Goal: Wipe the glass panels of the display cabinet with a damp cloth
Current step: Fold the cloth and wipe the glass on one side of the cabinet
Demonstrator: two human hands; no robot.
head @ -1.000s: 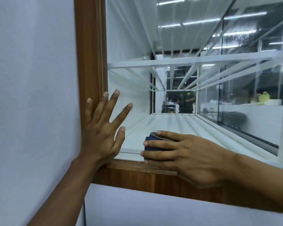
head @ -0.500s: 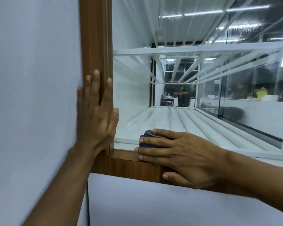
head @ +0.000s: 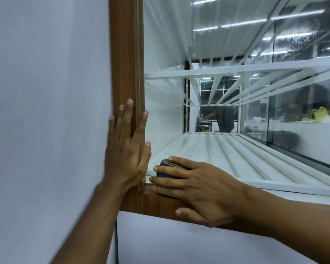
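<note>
Pressing one folded dark-blue cloth (head: pixel 165 171), tan along its top fold, against the glass panel (head: pixel 236 44) at its near bottom left corner, my right grip (head: pixel 200 189) lies open, fingers straight over it, thumb on the wooden frame (head: pixel 122 54). My left grip (head: pixel 126 155), also open, rests flat on the frame's left upright. Two hands, one cloth.

A white slatted shelf (head: pixel 227 159) spans the lower centre. A folded blue cloth (head: pixel 165 171) shows at its near-left corner.

Bare left hand (head: pixel 126 157) and right hand (head: pixel 198 189), forearms seemingly bare.
</note>
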